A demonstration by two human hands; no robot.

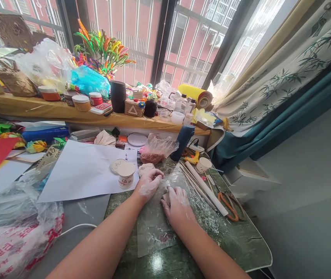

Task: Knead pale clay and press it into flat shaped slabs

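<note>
My left hand (149,183), dusted with white, has its fingers loosely curved and apart, with nothing visible in them. Just beyond its knuckles sits an off-white clay-like lump (146,168). My right hand (179,203), also powdery, curls over a small pale clay-like piece (166,197) between thumb and fingers, mostly hidden by them. Beneath both hands lies a clear plastic sheet (150,228), smeared with white. To the left, a paper cup (125,179) with a pale top stands on white paper (81,170), beside a round disc (118,166).
Right of my hands lie a white rolling stick (206,188), thin sticks and orange-handled scissors (230,207). Behind them are another paper cup (204,164), a yellow glue gun (193,158) and a dark blue cylinder (183,141). Plastic bags (17,236) cover the left side.
</note>
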